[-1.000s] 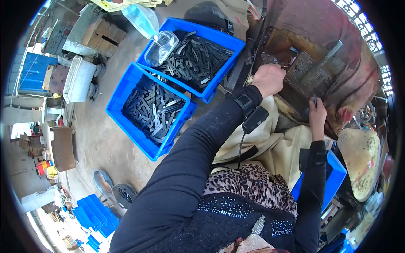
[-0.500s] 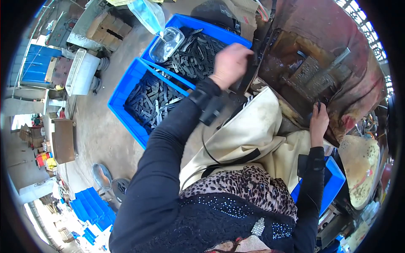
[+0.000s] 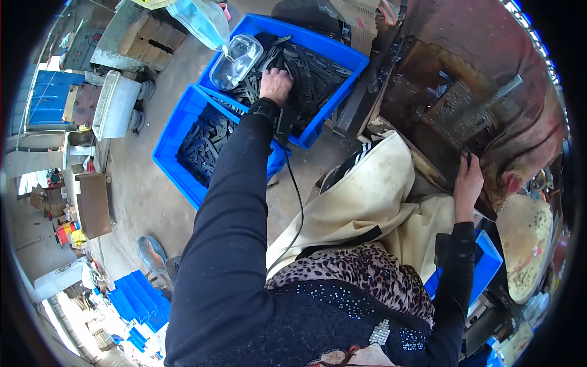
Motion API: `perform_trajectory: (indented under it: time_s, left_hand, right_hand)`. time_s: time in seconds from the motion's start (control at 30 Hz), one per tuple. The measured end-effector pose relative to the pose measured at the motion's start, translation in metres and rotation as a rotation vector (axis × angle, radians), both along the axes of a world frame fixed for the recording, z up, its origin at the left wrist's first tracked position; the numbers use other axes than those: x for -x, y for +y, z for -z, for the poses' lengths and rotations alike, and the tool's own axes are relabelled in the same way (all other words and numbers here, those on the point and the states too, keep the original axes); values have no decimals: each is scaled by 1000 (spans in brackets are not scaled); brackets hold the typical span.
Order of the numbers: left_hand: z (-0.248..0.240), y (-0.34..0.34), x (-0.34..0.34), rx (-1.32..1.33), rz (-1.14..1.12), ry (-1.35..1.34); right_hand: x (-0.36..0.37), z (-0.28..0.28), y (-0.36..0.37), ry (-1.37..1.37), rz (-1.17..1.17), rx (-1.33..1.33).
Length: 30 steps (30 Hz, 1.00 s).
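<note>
My left hand (image 3: 276, 85) is down in the far blue bin (image 3: 318, 37), its fingers curled over the heap of dark flat metal strips (image 3: 321, 76). A dark strip (image 3: 280, 59) seems to jut out beyond the fingers; the fingertips are hidden. Pinched in my right hand (image 3: 469, 180) is a small dark piece (image 3: 469, 159), mostly covered by the fingers. This hand is at the near edge of a grimy, wet machine bed (image 3: 422, 131), close to a dark metal block (image 3: 455, 104) with a bar.
A clear plastic tray (image 3: 237, 61) rests on the far bin's rim beside a blue face mask (image 3: 199, 21). The nearer blue bin (image 3: 168, 147) holds more strips. A cream apron (image 3: 367, 177) covers my lap. A reddish cloth (image 3: 526, 110) drapes the machine, and a black cable (image 3: 301, 208) hangs beside me.
My left hand has moved left from beside the machine into the far bin, among the strips. My right hand stays at the machine with its small dark piece.
</note>
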<state>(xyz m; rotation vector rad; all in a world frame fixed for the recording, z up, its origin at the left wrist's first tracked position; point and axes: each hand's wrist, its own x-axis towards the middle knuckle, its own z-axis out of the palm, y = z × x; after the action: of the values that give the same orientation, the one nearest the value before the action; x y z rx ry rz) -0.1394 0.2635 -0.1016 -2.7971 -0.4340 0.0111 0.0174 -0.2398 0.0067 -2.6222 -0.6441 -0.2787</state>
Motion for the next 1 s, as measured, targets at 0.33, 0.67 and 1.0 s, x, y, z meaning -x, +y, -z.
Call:
perform_trajectory:
  time_s: [0.33,0.67,1.0]
  left_hand:
    - [-17,36,23,13,293,10]
    - [-22,-10,-18,648,243,-290]
    - [11,-12,-29,641,367,-21]
  right_hand:
    - [-1,-2,3,19,-8,7]
    - [-2,1,-1,9,11,19]
    - [-3,0,1,35,25,20]
